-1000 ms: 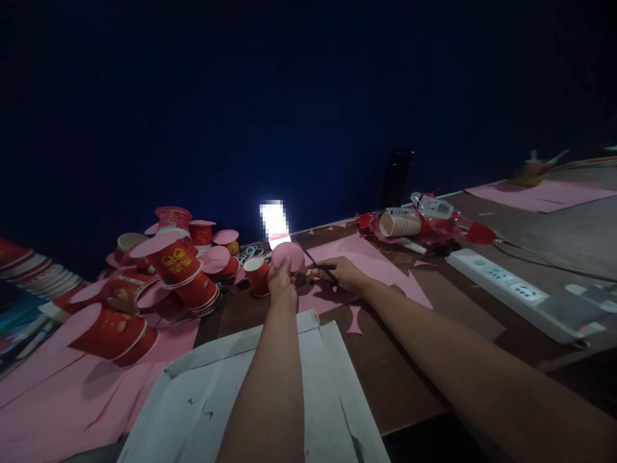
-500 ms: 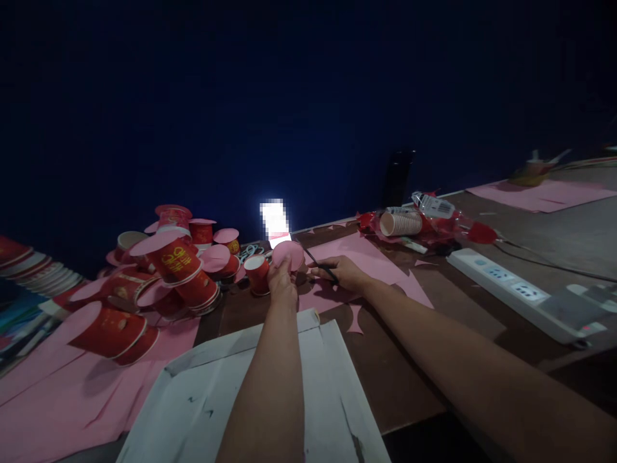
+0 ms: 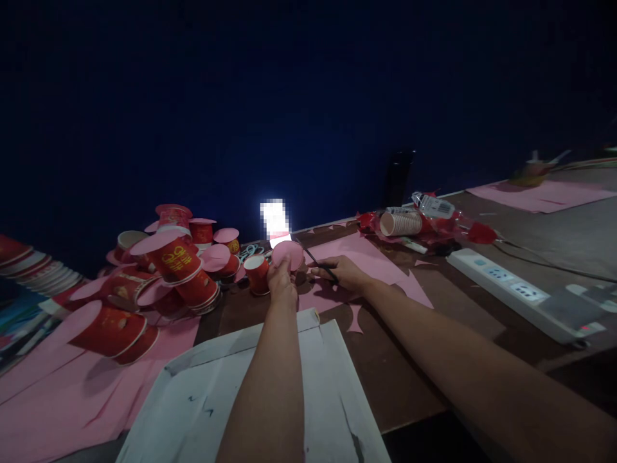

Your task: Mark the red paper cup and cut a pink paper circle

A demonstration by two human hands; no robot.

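Observation:
My left hand (image 3: 282,280) is closed on a round pink paper disc (image 3: 288,254), held up above the brown table (image 3: 414,360). My right hand (image 3: 340,272) grips dark scissors (image 3: 319,262) whose blades point up and left toward the disc's edge. Under both hands lies a cut sheet of pink paper (image 3: 366,267). A small red paper cup (image 3: 257,274) stands upright just left of my left hand.
A heap of red cups (image 3: 168,270) topped with pink discs lies at the left on pink sheets (image 3: 58,392). A white envelope (image 3: 250,399) lies near me. A white power strip (image 3: 520,292) and a sleeve of cups (image 3: 402,224) sit at the right. A bright screen (image 3: 274,222) glows behind.

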